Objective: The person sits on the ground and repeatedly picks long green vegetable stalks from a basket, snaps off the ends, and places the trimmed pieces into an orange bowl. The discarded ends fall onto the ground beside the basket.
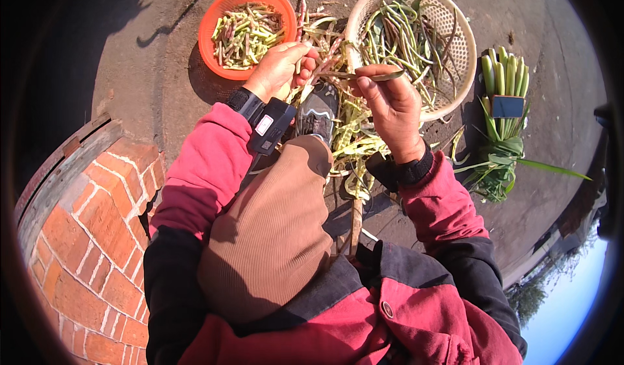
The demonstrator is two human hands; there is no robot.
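My right hand [392,104] pinches a bean pod [385,76] between thumb and fingers, near the rim of a cream plastic colander [465,38] with long green and purplish bean pods [404,43] in it. My left hand [282,70] is curled beside the edge of an orange plastic basket [207,48], with what looks like a short pod piece between thumb and fingers. Short pieces of bean pod [248,33] fill the middle of that basket. Between the two containers, mottled pods and pale yellow-green ones [358,140] lie on the ground around my shoe [318,111].
A tied bundle of green stalks [507,77] lies right of the colander, with a small dark rectangular object [508,106] on it. A red brick structure [92,248] stands at lower left. Black devices are strapped to both wrists. My brown-trousered knee [273,218] is below my hands.
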